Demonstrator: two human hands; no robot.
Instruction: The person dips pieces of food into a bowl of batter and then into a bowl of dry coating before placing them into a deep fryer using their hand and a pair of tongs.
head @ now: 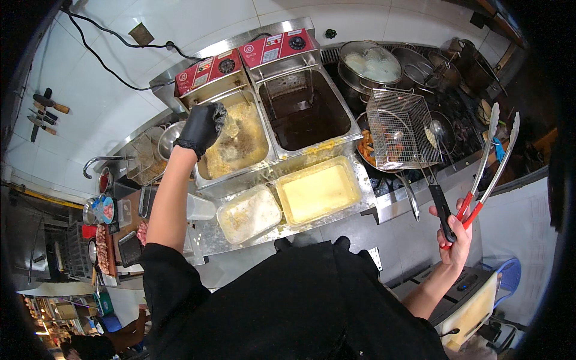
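My left hand [202, 128], in a black glove wet with batter, is over the bubbling oil of the left deep fryer [234, 155]. A pale battered piece [231, 128] shows just below its curled fingers; I cannot tell whether they grip it. My bare right hand [456, 240] holds a wire fry basket [396, 128] by its black handle, along with metal tongs [490, 171] with red grips. Their jaws point up and apart. The basket is above a frying pan of reddish food [366, 146]. Dark oil fills the right deep fryer [301, 121].
Before the fryers stand a tub of yellow batter [319, 191] and a tub of whitish flour [249, 213]. A lidded pot [370, 63] and several pans occupy the stove. Left are a faucet [105, 159], meat skewers [102, 249] and wall-hung knives [42, 117]. Another person [108, 337] is at lower left.
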